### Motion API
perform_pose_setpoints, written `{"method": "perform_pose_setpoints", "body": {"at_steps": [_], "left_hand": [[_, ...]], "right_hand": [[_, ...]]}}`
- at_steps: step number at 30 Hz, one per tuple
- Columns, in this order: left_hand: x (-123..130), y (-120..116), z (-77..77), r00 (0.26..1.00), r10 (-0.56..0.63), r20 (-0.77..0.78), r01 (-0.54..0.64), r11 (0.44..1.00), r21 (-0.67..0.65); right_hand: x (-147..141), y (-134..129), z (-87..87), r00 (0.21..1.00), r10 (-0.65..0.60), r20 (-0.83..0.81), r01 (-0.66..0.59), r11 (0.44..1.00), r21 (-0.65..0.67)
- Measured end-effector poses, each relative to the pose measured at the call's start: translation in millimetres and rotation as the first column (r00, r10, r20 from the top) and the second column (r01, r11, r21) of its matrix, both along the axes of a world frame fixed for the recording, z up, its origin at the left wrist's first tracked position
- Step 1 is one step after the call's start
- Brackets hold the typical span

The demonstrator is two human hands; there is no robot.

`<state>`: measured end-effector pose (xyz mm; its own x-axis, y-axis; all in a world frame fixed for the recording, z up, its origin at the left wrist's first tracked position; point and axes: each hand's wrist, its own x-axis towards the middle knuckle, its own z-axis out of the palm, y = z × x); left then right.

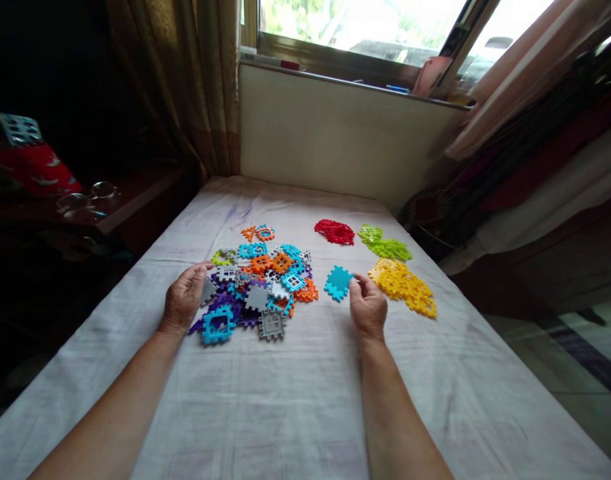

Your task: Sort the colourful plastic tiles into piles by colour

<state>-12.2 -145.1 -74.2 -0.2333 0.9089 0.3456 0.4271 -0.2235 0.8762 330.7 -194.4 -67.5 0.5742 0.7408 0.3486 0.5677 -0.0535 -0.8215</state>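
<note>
Between the thumb and fingers of my right hand is a solid blue interlocking tile with toothed edges, to the right of the mixed pile. My left hand is at the pile's left edge, its fingers closed at a grey interlocking tile, partly hidden by the hand. The mixed pile holds blue, purple, orange and grey tiles, some with window cut-outs, such as a grey window tile and a blue frame tile at its front.
Separate heaps of red tiles, green tiles and yellow tiles lie at the right on a pale sheet. Two orange pieces lie behind the pile. Glasses rest on a dark side table at left; clothes hang at right.
</note>
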Motion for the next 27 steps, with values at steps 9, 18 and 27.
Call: {"method": "perform_pose_setpoints", "body": {"at_steps": [9,18,27], "left_hand": [[0,0,0.4,1.0,0.001,-0.007,-0.001,1.0,0.011],[-2,2,-2.6,1.0,-0.008,-0.022,0.008,1.0,-0.007],[0,2,-2.6,1.0,-0.004,-0.008,0.004,1.0,-0.004]], "right_hand": [[22,0,-10.4,0.934,-0.052,0.355,0.145,0.96,-0.24],[-4,-1,-3.3,0.841,0.255,0.477,-0.011,0.889,-0.457],[-3,-8,13.1,0.88,0.185,0.436,0.101,0.826,-0.554]]}}
